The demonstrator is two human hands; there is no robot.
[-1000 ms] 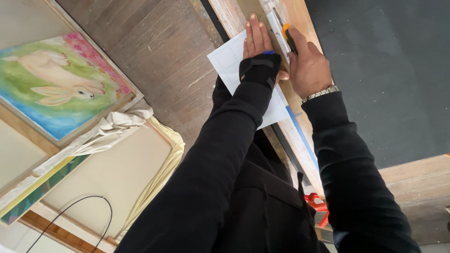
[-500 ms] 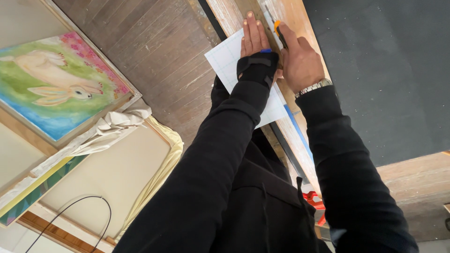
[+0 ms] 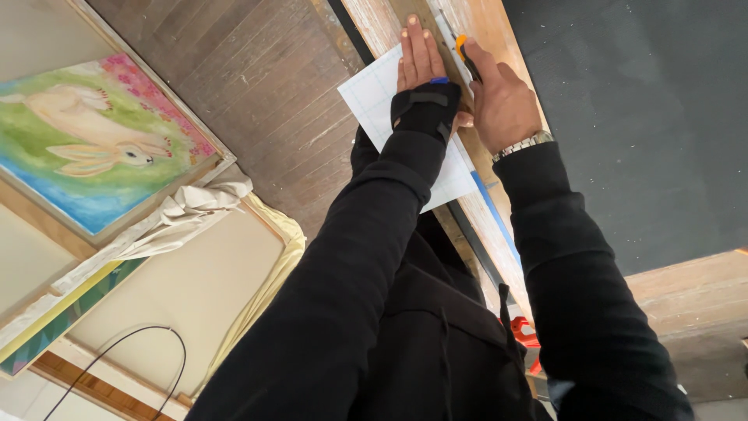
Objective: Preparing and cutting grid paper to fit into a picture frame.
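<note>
Head view: one white gridded sheet [image 3: 374, 97] on the wooden surface [image 3: 491, 226], one orange-tipped cutter [image 3: 466, 56], one framed rabbit painting [image 3: 93, 148]. Left hand [image 3: 421, 66], in a black wrist brace, lies flat and open, pressing the sheet. Right hand [image 3: 502, 101] is clenched round the cutter just beside it

Around the work
Framed rabbit painting [image 3: 93, 148] on wooden floor [image 3: 257, 93]; crumpled cloth [image 3: 179, 214], black cable [image 3: 117, 366], dark mat [image 3: 647, 117].
</note>
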